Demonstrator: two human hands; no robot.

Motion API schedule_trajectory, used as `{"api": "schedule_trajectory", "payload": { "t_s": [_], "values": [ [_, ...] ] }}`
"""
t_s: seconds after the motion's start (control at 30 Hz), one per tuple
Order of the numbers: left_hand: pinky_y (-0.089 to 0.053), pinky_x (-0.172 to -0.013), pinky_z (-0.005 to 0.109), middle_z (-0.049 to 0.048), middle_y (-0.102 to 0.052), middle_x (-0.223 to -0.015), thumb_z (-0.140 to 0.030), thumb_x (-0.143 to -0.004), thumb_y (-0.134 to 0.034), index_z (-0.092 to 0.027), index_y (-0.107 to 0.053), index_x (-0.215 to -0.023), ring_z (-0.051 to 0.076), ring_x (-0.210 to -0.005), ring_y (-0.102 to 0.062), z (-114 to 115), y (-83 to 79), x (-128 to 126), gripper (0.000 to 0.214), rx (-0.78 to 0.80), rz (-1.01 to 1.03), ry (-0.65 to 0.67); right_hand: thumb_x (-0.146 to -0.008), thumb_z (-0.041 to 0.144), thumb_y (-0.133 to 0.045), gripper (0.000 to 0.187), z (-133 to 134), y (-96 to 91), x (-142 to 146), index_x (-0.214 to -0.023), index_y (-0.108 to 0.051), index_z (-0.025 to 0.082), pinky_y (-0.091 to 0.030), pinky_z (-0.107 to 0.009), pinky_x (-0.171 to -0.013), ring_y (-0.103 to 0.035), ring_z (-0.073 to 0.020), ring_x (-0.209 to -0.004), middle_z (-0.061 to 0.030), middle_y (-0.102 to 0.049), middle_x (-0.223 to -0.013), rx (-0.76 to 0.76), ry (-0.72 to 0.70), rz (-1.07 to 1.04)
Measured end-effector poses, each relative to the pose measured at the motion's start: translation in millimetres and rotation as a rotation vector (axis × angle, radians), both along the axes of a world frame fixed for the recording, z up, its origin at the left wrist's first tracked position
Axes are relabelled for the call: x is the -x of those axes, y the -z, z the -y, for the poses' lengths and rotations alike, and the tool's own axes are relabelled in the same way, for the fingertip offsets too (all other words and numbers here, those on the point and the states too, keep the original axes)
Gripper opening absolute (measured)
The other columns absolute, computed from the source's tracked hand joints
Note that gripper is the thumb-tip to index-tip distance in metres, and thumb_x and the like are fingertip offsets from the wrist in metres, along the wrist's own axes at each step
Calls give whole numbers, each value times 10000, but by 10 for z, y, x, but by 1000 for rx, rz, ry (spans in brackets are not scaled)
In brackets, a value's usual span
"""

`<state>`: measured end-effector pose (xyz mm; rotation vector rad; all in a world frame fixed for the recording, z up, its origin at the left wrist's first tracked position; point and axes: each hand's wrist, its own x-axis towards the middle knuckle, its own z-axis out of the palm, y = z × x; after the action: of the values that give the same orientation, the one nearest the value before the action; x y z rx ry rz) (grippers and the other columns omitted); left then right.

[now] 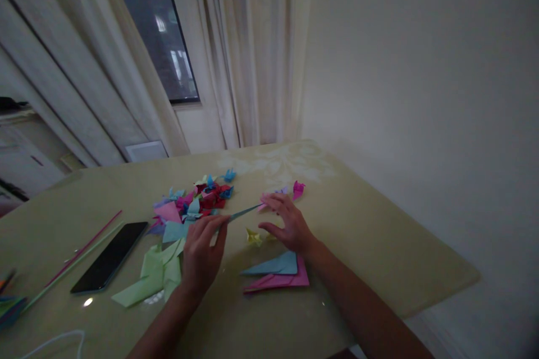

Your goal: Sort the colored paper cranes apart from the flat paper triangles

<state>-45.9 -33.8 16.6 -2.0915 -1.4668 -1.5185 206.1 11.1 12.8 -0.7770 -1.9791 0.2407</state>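
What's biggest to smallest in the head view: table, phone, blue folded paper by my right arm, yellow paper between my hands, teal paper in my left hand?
1. Table
2. Phone
3. Blue folded paper
4. Yellow paper
Unsure: teal paper; it shows nearly edge-on and your left hand covers part.

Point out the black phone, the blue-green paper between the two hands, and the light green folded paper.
Black phone [110, 258]: head view, middle of its dark screen.
Blue-green paper [245, 212]: head view, middle of its exposed narrow length.
Light green folded paper [155, 270]: head view, middle of its visible surface.
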Motion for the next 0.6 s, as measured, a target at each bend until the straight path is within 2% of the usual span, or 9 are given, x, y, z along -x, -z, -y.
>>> {"api": "schedule_trajectory", "payload": {
  "t_s": [0.07,0.17,0.3,0.37,0.47,0.53,0.6],
  "values": [
    [-581,-872,316,42,-783,-974,-226,-987,-653,-240,-759,-1049,187,-912,-740,78,-9,-84,123,-66,-23,102,-986,441,-697,367,30,-8,22,-1321,-714,291,-524,-421,-1009,-652,-254,-1126,-111,-672,-1315,-80,19,54],
    [-601,-778,246,18,-791,-923,-227,-966,-700,-229,-739,-1038,148,-819,-755,152,-1,-190,81,-34,65,233,-1007,387,-677,181,48,-23,34,-1102,-802,296,-503,-425,-998,-664,-238,-1055,-79,-731,-1188,-144,43,95],
    [-630,-727,236,18,-804,-910,-343,-948,-736,-215,-733,-1037,150,-774,-775,185,45,-265,155,112,258,250,-1011,412,-670,211,31,-44,45,-1081,-791,254,-506,-392,-953,-680,-226,-1014,-76,-756,-1053,-83,-72,72],
    [-652,-760,265,33,-814,-957,-380,-929,-756,-218,-715,-1096,175,-834,-794,180,67,-278,237,176,380,294,-1020,429,-652,235,19,-47,61,-1014,-793,241,-506,-378,-906,-683,-217,-943,-68,-757,-956,-30,-102,49],
    [-667,-849,343,83,-802,-1148,-403,-920,-765,-237,-649,-1259,225,-1013,-791,154,75,-288,396,287,508,438,-1027,463,-630,294,18,-41,94,-942,-785,228,-507,-357,-827,-661,-205,-844,-61,-743,-867,59,-97,-24],
    [-651,-921,383,111,-761,-1275,-383,-941,-741,-248,-642,-1319,245,-1130,-756,131,74,-290,413,348,456,495,-1020,492,-630,324,33,-37,116,-940,-781,217,-508,-339,-776,-644,-194,-780,-54,-734,-824,109,-133,-78],
    [-622,-984,396,106,-742,-1310,-334,-963,-714,-259,-687,-1294,247,-1188,-727,110,87,-289,340,343,317,478,-1007,524,-638,352,59,-40,134,-935,-786,212,-512,-323,-745,-642,-185,-740,-49,-738,-791,170,-207,-112]
  ]
}}
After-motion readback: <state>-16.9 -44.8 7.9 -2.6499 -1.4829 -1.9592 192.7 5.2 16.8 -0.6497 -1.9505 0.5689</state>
